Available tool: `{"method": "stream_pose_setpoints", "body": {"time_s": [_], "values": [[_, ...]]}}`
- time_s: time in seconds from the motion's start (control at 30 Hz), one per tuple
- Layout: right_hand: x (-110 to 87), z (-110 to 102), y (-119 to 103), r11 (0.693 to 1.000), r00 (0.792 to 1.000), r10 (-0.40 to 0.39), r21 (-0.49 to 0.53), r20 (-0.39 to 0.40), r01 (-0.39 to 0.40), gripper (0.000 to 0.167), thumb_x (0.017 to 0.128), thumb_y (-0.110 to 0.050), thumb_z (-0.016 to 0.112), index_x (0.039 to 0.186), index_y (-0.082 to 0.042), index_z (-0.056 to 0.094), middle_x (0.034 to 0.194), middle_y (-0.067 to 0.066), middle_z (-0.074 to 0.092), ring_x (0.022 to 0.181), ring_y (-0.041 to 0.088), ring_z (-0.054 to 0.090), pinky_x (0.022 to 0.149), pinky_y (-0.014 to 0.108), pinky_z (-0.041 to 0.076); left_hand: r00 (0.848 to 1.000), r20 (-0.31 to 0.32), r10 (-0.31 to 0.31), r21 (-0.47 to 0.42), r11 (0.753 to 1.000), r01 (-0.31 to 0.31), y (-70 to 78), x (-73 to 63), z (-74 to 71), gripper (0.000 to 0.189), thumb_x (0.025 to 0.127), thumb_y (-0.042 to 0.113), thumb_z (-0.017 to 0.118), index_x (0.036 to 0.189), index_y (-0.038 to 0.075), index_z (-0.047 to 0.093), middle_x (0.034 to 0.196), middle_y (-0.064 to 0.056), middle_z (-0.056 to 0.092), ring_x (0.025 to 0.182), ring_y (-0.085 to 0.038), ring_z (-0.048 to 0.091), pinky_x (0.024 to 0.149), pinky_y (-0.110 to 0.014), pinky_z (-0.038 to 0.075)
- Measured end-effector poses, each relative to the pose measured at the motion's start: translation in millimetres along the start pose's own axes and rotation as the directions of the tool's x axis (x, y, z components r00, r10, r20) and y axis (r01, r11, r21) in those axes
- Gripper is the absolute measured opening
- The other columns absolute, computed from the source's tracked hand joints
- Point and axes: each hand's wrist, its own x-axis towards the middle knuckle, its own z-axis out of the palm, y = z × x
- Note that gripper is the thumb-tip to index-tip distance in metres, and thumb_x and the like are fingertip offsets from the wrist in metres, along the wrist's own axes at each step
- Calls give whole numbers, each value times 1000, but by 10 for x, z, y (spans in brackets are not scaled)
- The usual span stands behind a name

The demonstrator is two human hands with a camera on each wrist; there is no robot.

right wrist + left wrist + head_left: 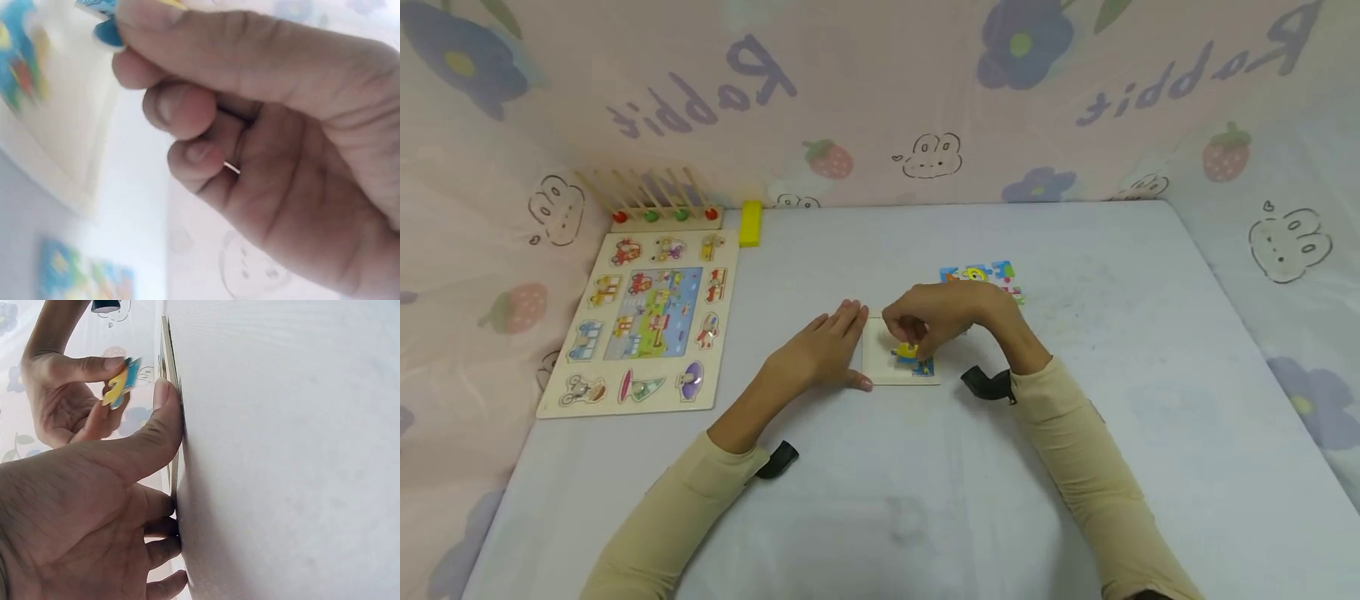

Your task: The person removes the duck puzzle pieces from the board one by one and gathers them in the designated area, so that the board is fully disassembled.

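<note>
My right hand (943,315) pinches a yellow and blue jigsaw piece (122,384) between thumb and index finger, above a small pale puzzle tray (876,354). The other fingers of that hand are curled in. A blue jigsaw piece (925,367) lies in the tray's lower right corner. At the tray's left side, my left hand (822,350) rests with fingers extended, its thumb near the lower left corner. In the left wrist view, the left thumb and fingertips touch the tray's edge. Behind the right hand lie more colourful jigsaw pieces (1003,271), partly hidden by it.
A large wooden knob puzzle (725,333) with vehicle pictures lies on the left. Behind it stands a pegged wooden rack (666,223) with red and green beads, beside a yellow block (750,223). Printed fabric hangs around the white table (1150,375). Black wrist devices (778,460) jut from both sleeves.
</note>
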Motion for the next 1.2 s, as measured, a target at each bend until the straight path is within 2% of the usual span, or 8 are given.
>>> {"method": "stream_pose_setpoints", "body": {"time_s": [0.23, 0.37, 0.47, 0.73, 0.9, 1.2], "values": [[-428, -223, 203, 998, 991, 63, 2, -122, -63, 15, 89, -6, 81, 90, -9, 66, 84, 2, 63, 78, 14, 59, 72, 25, 51, 1000, 4, 4, 9, 1000, -4, 0, -6, 1, 116, 93, 60, 70, 167, 0, 4, 177, -18, 0, 166, -31, 2, 136, -50, 15], [-643, -275, 390, 985, 970, 175, 34, -168, -172, 12, 90, 1, 76, 87, -9, 69, 82, 3, 65, 76, 14, 57, 70, 25, 50, 1000, -4, 11, 10, 1000, -11, -9, -1, 12, 116, 93, 60, 70, 167, -1, 4, 177, -18, 1, 166, -31, 3, 136, -50, 15], [-730, -273, 547, 964, 951, 264, 62, -161, -257, 11, 90, 3, 72, 87, -7, 71, 80, 4, 64, 75, 14, 54, 69, 26, 47, 1000, 4, 13, 8, 1000, -13, -9, -10, 12, 117, 92, 60, 70, 167, -1, 4, 177, -18, 1, 166, -31, 3, 136, -49, 15], [-743, -250, 771, 908, 905, 415, 100, -93, -407, 11, 84, 4, 75, 89, -6, 73, 81, 3, 64, 79, 16, 54, 71, 27, 46, 1000, -12, 9, -3, 1000, -9, -7, -38, -17, 116, 93, 58, 71, 167, -1, 5, 177, -19, 1, 166, -31, 3, 136, -50, 15], [-705, -217, 774, 891, 889, 452, 86, -67, -447, 9, 86, 0, 76, 89, -7, 72, 84, 2, 65, 80, 16, 56, 72, 27, 48, 1000, -2, 15, -6, 1000, -15, -3, -33, -17, 116, 93, 58, 71, 167, -1, 4, 177, -18, 0, 166, -31, 2, 136, -50, 14], [-696, -209, 725, 862, 855, 507, 26, -109, -507, 10, 84, -4, 77, 88, -10, 69, 86, 2, 63, 84, 18, 54, 73, 29, 44, 1000, -4, 13, -6, 1000, -13, 5, -12, -4, 116, 92, 59, 71, 167, 0, 4, 177, -17, 0, 166, -31, 3, 136, -50, 14]]}}
